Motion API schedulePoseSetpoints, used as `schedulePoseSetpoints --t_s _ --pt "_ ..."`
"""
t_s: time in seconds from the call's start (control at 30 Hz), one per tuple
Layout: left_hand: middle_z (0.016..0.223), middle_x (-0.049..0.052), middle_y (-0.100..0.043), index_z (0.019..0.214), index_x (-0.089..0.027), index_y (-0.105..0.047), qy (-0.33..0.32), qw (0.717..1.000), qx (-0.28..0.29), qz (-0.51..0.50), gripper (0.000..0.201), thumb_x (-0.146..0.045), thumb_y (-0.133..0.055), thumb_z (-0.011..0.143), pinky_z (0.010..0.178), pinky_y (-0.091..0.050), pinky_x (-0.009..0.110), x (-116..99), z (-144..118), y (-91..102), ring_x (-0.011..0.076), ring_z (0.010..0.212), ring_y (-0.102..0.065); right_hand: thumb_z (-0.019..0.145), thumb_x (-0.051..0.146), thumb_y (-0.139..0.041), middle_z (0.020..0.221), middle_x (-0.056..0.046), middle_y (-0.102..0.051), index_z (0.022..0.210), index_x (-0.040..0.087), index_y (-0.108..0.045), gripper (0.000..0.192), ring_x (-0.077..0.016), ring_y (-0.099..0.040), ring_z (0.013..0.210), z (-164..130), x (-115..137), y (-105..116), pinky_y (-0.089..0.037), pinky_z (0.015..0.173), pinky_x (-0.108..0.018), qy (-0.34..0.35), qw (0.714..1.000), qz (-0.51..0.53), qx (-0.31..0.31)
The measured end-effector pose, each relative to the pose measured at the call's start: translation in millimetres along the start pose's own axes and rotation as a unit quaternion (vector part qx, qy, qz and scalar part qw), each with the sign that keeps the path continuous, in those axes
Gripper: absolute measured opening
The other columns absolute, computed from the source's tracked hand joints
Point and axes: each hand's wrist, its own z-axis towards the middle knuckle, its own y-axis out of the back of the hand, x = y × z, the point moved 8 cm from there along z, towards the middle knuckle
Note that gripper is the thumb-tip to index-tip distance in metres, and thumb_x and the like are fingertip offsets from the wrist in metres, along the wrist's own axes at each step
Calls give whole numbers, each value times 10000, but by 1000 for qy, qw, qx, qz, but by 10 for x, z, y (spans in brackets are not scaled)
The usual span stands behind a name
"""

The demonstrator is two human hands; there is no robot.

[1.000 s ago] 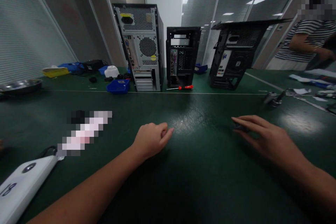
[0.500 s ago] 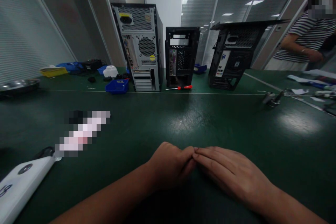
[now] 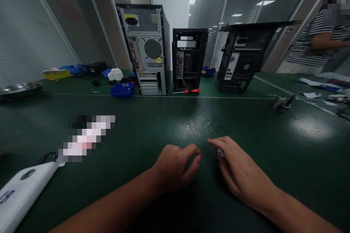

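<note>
One small pale piece (image 3: 220, 151) pinched under right hand (image 3: 240, 174) fingertips on green table (image 3: 273, 145), just right of loosely curled, empty left hand (image 3: 175, 165), hands near but apart; likely light, rigid, fiddly, best gripped by edges.

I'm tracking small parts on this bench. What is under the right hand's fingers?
A small pale object peeks out beneath the right hand on the green table. Most of it is covered, so I cannot tell what it is.
</note>
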Motion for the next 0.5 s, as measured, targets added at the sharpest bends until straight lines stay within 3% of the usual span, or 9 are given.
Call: schedulePoseSetpoints --t_s 0.13,0.27,0.37,0.5 --pt "589 -43 -606 1088 -242 -642 -45 999 8 14 241 -343 -492 929 517 -353 238 -65 -16 -58 108 486 -548 863 123 -489 1040 -100 -591 1206 163 -518 347 -202 -559 951 -5 97 -87 -515 808 -372 29 998 12 51" --pt "578 -39 -620 921 -237 -682 -94 995 17 39 252 -392 -484 948 512 -329 248 -119 -36 -116 111 504 -568 921 194 -503 907 -68 -582 1009 174 -587 124 -178 -529 820 4 159 -112 -439 701 -329 63 997 -22 46" --pt "567 -33 -618 810 -217 -676 -112 992 10 49 330 -394 -447 970 504 -314 252 -134 -35 -122 104 490 -552 939 188 -487 860 -52 -575 994 179 -599 125 -164 -498 769 13 214 -84 -383 666 -312 87 995 -35 32" --pt "535 -23 -600 666 -192 -627 -120 990 -1 68 442 -397 -400 985 498 -293 252 -143 -25 -106 103 472 -529 950 208 -456 885 -52 -576 1025 196 -592 156 -175 -495 790 37 186 -138 -375 705 -336 73 993 -32 91"
